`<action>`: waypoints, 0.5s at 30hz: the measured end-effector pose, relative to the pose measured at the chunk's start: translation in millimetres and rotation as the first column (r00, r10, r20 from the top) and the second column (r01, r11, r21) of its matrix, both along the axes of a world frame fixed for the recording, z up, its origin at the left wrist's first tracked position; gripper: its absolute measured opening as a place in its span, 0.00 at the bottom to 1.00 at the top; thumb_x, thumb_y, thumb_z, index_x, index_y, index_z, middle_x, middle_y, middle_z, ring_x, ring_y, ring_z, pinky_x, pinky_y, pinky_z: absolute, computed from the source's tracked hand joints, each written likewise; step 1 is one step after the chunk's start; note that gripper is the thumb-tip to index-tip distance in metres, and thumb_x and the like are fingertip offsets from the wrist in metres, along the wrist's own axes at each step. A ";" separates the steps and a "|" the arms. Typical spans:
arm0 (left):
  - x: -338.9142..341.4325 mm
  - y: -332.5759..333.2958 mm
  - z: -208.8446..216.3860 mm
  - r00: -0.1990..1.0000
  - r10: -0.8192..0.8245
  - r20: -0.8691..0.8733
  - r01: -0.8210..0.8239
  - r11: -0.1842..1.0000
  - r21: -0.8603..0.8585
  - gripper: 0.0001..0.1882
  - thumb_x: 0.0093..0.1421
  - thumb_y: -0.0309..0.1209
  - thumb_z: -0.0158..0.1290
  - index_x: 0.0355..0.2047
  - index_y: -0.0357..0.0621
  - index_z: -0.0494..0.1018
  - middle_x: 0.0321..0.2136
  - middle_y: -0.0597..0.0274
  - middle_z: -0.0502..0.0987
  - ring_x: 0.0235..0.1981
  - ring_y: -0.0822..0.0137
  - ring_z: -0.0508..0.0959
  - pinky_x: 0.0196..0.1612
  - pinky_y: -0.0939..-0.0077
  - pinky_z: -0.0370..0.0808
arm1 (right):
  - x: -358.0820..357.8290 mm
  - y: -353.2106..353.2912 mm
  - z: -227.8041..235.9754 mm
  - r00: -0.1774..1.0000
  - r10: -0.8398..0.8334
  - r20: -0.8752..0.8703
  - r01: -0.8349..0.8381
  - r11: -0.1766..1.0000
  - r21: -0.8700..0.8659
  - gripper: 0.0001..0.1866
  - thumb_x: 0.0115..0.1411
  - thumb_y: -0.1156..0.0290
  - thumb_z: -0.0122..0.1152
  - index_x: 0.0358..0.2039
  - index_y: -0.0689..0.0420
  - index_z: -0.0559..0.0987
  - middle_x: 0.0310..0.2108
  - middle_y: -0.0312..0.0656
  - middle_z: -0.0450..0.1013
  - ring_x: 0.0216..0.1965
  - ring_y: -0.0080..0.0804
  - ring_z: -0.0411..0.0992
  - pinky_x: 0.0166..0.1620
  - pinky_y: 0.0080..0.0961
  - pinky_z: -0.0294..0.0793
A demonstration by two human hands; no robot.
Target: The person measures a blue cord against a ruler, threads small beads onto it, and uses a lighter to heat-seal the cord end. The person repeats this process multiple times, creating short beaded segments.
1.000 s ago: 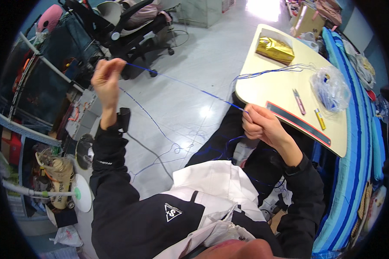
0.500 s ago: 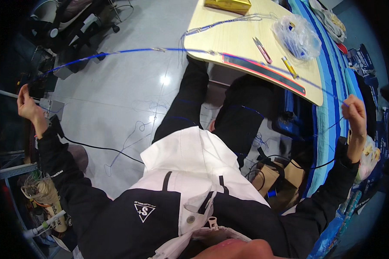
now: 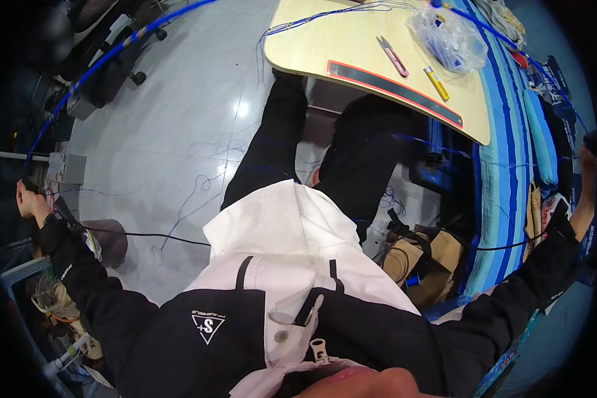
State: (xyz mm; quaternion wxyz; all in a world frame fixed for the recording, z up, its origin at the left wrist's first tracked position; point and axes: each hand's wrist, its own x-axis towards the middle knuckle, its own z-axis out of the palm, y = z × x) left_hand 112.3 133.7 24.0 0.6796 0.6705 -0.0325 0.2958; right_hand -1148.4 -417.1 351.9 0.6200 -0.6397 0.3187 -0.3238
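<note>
A long blue cord with small knots or beads [image 3: 94, 67] arcs from my left hand up past the top edge of the picture, and comes down again on the far right. My left hand [image 3: 32, 201], at the far left, is closed around the cord's end. My right hand [image 3: 588, 162] is stretched out at the far right rim, partly in shadow; the other end of the cord runs into it and its fingers look closed on it. Loose thin blue threads trail from both hands, across my dark trousers [image 3: 262, 132] and over the floor.
On the pale wooden table [image 3: 298, 56] lie pink-handled thread snips [image 3: 393, 57], a yellow tube [image 3: 436, 83], a red-edged dark ruler [image 3: 395, 93], a clear plastic bag [image 3: 448, 40] and a bundle of blue cords [image 3: 312, 21]. A blue striped sheet [image 3: 504, 152] covers the right side. A black cable [image 3: 146, 233] crosses near my lap.
Both hands have spread farther apart and lowered slightly. The blue cord has risen from across the table into a high arc whose middle passes out of view. The view has shifted slightly.
</note>
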 end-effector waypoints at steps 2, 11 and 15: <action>5.1 13.8 -9.8 0.959 0.265 -0.105 -0.244 0.954 0.176 0.06 0.49 0.28 0.62 0.28 0.40 0.80 0.28 0.57 0.80 0.31 0.70 0.77 0.35 0.79 0.74 | -17.5 -11.8 -0.4 0.994 -0.109 0.014 0.109 0.994 -0.022 0.22 0.63 0.61 0.48 0.57 0.52 0.65 0.57 0.38 0.61 0.58 0.32 0.60 0.59 0.25 0.58; -9.7 48.0 -41.0 0.928 0.344 -0.142 -0.284 0.902 0.326 0.15 0.45 0.46 0.63 0.26 0.49 0.82 0.24 0.54 0.79 0.33 0.60 0.75 0.40 0.65 0.69 | -80.2 -27.3 10.0 0.916 -0.402 -0.001 0.398 0.907 -0.133 0.19 0.62 0.62 0.51 0.52 0.53 0.69 0.52 0.37 0.65 0.52 0.29 0.64 0.55 0.25 0.61; -16.3 39.7 -34.1 0.903 0.408 -0.134 -0.314 0.840 0.443 0.16 0.46 0.49 0.62 0.26 0.50 0.82 0.25 0.55 0.80 0.30 0.58 0.76 0.38 0.66 0.70 | -106.6 -20.5 31.0 0.863 -0.505 0.025 0.499 0.843 -0.200 0.18 0.61 0.62 0.52 0.50 0.53 0.70 0.49 0.37 0.67 0.50 0.28 0.66 0.53 0.25 0.63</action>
